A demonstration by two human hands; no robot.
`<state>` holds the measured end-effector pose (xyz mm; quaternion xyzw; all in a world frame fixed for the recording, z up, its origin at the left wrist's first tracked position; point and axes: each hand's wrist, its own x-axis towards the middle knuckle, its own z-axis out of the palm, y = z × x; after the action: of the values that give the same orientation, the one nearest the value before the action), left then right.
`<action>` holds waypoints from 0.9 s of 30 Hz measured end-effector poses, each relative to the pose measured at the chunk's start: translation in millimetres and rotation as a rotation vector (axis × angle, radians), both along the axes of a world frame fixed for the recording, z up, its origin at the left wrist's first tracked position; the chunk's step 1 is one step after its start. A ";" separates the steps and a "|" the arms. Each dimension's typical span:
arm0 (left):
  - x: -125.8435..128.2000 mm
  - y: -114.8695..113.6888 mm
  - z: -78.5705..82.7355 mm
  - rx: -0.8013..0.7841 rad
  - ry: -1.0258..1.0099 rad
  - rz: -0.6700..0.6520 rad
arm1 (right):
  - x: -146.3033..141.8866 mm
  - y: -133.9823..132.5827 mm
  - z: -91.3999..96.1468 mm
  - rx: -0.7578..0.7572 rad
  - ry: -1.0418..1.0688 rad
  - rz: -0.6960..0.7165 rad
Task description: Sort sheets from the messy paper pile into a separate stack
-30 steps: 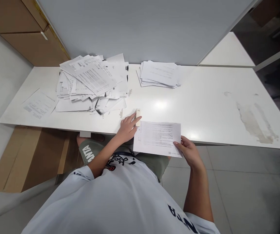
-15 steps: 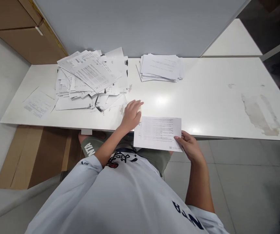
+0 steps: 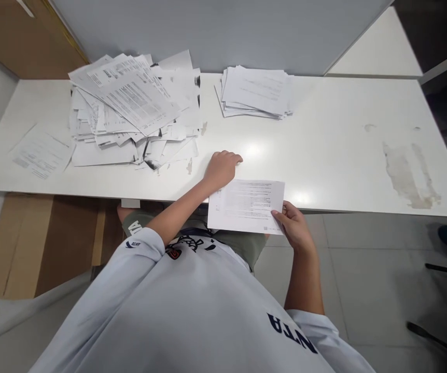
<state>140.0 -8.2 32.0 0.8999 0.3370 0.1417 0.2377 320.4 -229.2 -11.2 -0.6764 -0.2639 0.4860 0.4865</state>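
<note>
Facing a cardboard box (image 3: 68, 243) at eight o'clock, a loose sheet (image 3: 40, 153) at ten and a heap of papers (image 3: 130, 103) at eleven, I rest my empty, curled left hand (image 3: 220, 171) on the white table (image 3: 324, 155). A neater stack (image 3: 256, 92) sits at twelve; my right hand (image 3: 294, 225) pinches a printed sheet (image 3: 247, 207) at one o'clock, over the table's near edge.

An office-type paperwork room: printed sheets (image 3: 254, 90) piled on a long white table (image 3: 324, 145), a grey partition (image 3: 208, 36) behind, cardboard boxes (image 3: 68, 243) below, tiled floor (image 3: 363, 269)
</note>
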 end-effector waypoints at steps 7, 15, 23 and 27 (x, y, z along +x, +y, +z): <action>-3.1 0.1 7.2 0.004 0.021 0.026 | -4.3 -1.7 1.7 0.010 0.020 -0.026; -34.0 -9.0 11.6 -0.016 0.129 0.037 | 48.3 -0.9 37.2 0.157 -0.149 -0.290; -54.2 -19.3 4.8 -0.040 0.095 0.079 | 81.6 173.5 43.1 0.373 -0.213 -0.345; -56.0 -24.8 3.1 -0.051 0.092 0.091 | 101.2 270.7 44.0 0.315 -0.233 -0.222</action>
<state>84.0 -33.0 35.1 0.8830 0.3914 0.1021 0.2381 421.6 41.5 32.8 -0.6686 -0.3150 0.3007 0.6028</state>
